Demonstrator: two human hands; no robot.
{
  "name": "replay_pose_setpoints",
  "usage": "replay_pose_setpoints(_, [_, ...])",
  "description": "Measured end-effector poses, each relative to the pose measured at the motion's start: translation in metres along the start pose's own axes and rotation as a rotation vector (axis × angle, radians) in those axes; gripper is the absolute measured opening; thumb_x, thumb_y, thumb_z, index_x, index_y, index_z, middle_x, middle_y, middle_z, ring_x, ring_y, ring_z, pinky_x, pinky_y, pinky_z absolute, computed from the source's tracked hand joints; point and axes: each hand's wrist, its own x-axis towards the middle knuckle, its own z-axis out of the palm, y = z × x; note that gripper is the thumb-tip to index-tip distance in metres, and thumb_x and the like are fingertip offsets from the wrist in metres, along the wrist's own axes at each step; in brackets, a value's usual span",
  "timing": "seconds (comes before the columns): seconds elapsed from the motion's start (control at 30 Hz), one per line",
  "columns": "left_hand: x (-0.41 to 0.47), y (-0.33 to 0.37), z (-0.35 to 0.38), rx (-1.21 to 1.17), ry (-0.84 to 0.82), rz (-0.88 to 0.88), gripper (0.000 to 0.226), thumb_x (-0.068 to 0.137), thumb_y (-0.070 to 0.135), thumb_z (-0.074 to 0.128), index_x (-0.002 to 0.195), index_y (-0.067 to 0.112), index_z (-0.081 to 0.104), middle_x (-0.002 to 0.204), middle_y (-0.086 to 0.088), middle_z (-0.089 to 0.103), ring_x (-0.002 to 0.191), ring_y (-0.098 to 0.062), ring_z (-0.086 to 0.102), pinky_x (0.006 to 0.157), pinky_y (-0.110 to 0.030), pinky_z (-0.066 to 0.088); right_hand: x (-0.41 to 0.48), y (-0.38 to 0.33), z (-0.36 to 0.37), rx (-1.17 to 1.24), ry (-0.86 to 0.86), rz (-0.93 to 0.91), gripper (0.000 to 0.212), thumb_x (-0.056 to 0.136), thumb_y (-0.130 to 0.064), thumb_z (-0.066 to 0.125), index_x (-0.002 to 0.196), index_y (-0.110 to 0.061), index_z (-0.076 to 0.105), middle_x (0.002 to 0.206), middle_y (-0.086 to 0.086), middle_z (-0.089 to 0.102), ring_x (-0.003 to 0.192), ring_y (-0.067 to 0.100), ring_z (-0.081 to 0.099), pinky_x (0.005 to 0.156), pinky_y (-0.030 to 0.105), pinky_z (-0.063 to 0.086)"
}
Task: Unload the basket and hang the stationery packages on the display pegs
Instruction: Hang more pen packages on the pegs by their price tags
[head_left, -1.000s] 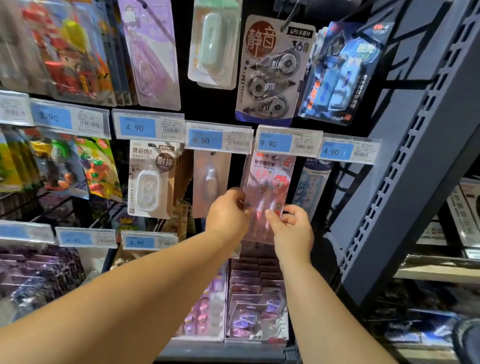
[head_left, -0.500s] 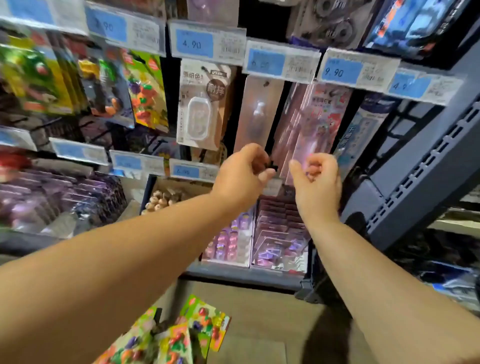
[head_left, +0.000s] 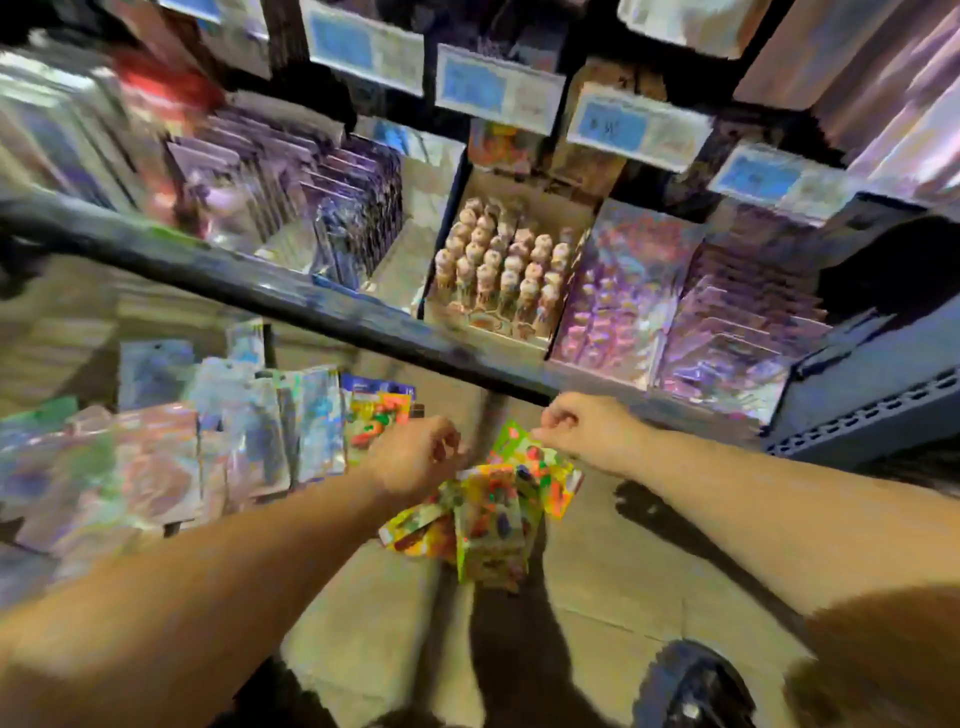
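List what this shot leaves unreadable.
Price tags: head view, print lost to motion blur.
Left hand, right hand: head view, blur hides whether either grips the packs.
Shoe: head view, cut off by bottom edge.

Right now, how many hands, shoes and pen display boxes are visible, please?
Hands: 2, the left hand and the right hand
Shoe: 1
Pen display box: 1
Total: 4
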Motion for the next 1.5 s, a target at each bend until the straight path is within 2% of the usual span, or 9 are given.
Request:
replay_pose_setpoints(0.23, [-0.007,-0.073,0.027,0.213,-0.166,-0.107,0.028,0.087,0.034,0.067,0.108,0.016,0.061,0.113,-0.008,0.061,0.09,-0.022,0.053,0.069,-0.029,0.04,0.028,0.02,0.119,0.06,-0.116,0.326,0.045,0.084,-0.045,0.07,0.118,-0.017,0.057,0.116,0.008,0.059,0.11,0.026,0.058,0.074,0.028,0.041])
replay_pose_setpoints(0.43, [0.009,-0.096,0.038,0.311,-0.155,-0.162,0.048,0.091,0.031,0.061,0.133,0.017,0.042,0.14,-0.008,0.042,0.127,-0.028,0.041,0.1,-0.041,0.043,0.023,0.039,0.167,0.365,-0.001,0.6,0.088,0.078,-0.039,0.08,0.148,-0.018,0.032,0.141,0.015,0.041,0.13,0.03,0.043,0.099,0.03,0.039])
replay_pose_setpoints(0.83, [0.029,-0.102,0.059,0.348,-0.187,-0.178,0.08,0.081,0.048,0.072,0.143,0.022,0.029,0.138,-0.006,0.038,0.126,-0.027,0.045,0.101,-0.04,0.04,0.04,0.05,0.193,0.863,0.056,0.764,0.103,0.046,-0.024,0.099,0.128,-0.022,0.036,0.111,0.005,0.059,0.1,0.028,0.064,0.079,0.044,0.058])
replay_pose_setpoints(0.97, [0.034,-0.101,0.059,0.326,-0.195,-0.179,0.081,0.08,0.048,0.073,0.143,0.023,0.028,0.138,-0.005,0.043,0.128,-0.026,0.044,0.103,-0.039,0.038,0.04,0.046,0.196,0.901,0.005,0.753,0.132,0.021,-0.044,0.098,0.137,-0.025,0.037,0.12,0.005,0.06,0.104,0.028,0.065,0.084,0.048,0.058])
replay_pose_setpoints(1.07, [0.035,-0.097,0.058,0.302,-0.212,-0.195,0.078,0.079,0.047,0.075,0.14,0.022,0.033,0.135,-0.004,0.048,0.126,-0.025,0.045,0.102,-0.039,0.04,0.04,0.043,0.195,0.89,-0.02,0.819,0.126,0.04,-0.04,0.098,0.145,-0.017,0.031,0.126,0.011,0.057,0.11,0.03,0.062,0.088,0.047,0.056])
replay_pose_setpoints(1.2, [0.034,-0.094,0.058,0.127,-0.226,-0.264,0.069,0.077,0.037,0.079,0.13,0.02,0.039,0.126,-0.005,0.054,0.113,-0.025,0.054,0.088,-0.035,0.049,0.049,0.062,0.211,0.903,-0.001,0.828,0.138,0.004,-0.058,0.092,0.127,-0.021,0.042,0.12,0.007,0.06,0.102,0.028,0.065,0.082,0.047,0.058])
replay_pose_setpoints(1.3, [0.033,-0.09,0.057,0.05,-0.244,-0.285,0.062,0.08,0.037,0.077,0.128,0.019,0.042,0.124,-0.004,0.056,0.109,-0.024,0.057,0.079,-0.03,0.046,0.045,0.046,0.197,0.986,0.038,0.823,0.11,0.033,-0.034,0.1,0.121,-0.023,0.034,0.114,0.008,0.059,0.098,0.026,0.063,0.077,0.043,0.057])
replay_pose_setpoints(1.4, [0.032,-0.089,0.057,-0.062,-0.247,-0.319,0.058,0.078,0.046,0.077,0.121,0.02,0.047,0.115,0.001,0.058,0.097,-0.019,0.056,0.075,-0.028,0.045,0.046,0.043,0.197,1.001,0.048,0.796,0.113,0.045,-0.024,0.098,0.135,-0.027,0.029,0.117,0.009,0.058,0.102,0.029,0.063,0.081,0.046,0.057])
replay_pose_setpoints(1.5, [0.032,-0.09,0.056,-0.225,-0.239,-0.392,0.057,0.08,0.038,0.078,0.123,0.018,0.048,0.112,0.002,0.056,0.1,-0.021,0.056,0.08,-0.031,0.049,0.048,0.038,0.196,1.091,0.027,0.739,0.088,0.053,-0.017,0.096,0.127,-0.02,0.049,0.107,0.009,0.069,0.088,0.028,0.07,0.064,0.039,0.059])
